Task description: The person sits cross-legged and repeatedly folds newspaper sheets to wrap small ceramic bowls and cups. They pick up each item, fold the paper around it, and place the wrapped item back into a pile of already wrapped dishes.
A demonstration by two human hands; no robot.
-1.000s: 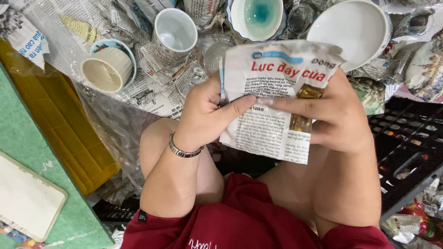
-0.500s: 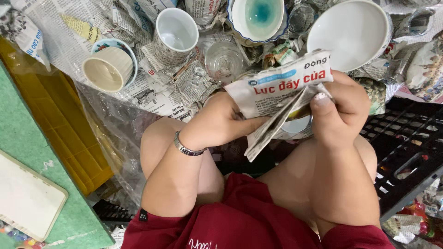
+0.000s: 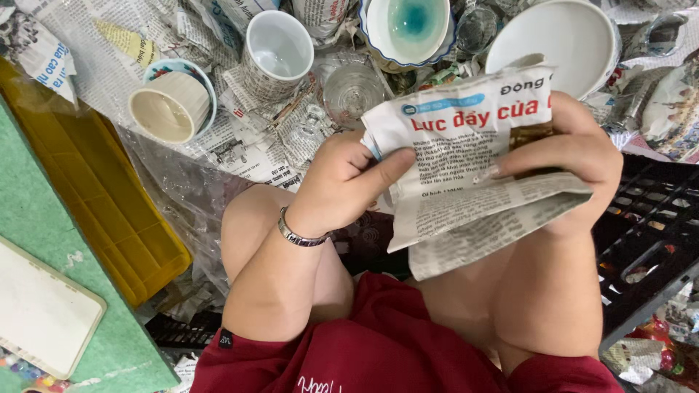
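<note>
Your left hand (image 3: 342, 185) pinches the newspaper sheet (image 3: 466, 167) at its left edge; your right hand (image 3: 575, 164) grips its right side, fingers curled around. Beyond your hands stands a white cup (image 3: 277, 54).

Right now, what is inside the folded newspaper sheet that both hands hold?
The newspaper sheet shows only a small brown patch near the right hand. The left hand pinches its edge. What is wrapped inside is covered.
</note>
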